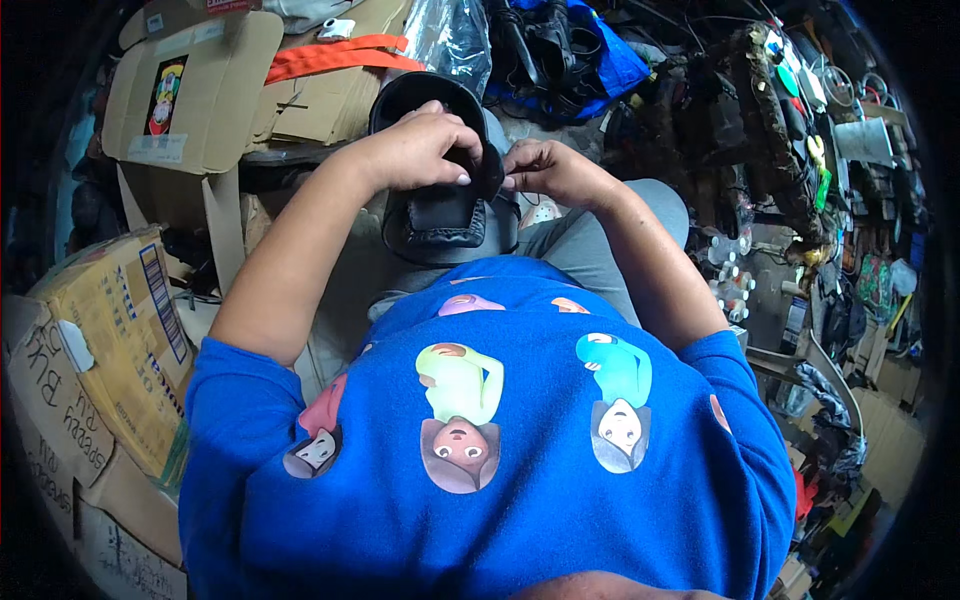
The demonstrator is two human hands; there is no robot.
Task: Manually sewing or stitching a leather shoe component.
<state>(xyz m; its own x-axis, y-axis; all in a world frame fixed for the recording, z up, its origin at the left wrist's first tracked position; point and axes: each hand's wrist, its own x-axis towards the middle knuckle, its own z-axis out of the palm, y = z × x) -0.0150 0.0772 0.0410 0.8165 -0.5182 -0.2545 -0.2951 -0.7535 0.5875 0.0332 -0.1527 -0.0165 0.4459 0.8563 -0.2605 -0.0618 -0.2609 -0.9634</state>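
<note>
A black leathery piece (pixel 435 222) stands over my lap, with a rounded, raised rim at its far end and a puckered edge around its near end. It looks like a shoe upper or a small case; I cannot tell which. My left hand (pixel 425 150) reaches over it from the left, fingers curled down onto its inner right side. From the right, my right hand (pixel 555 172) pinches at its right edge, thumb and forefinger together. Whether a needle or thread is between those fingertips is too small to make out.
An open cardboard box (pixel 190 90) and flattened cardboard with an orange strap (pixel 340 58) lie far left. A yellow-brown carton (pixel 120 340) stands near left. Black shoes (pixel 545 45) rest on a blue bag (pixel 625 60) at the far side. Cluttered shelves and small bottles (pixel 735 285) line the right.
</note>
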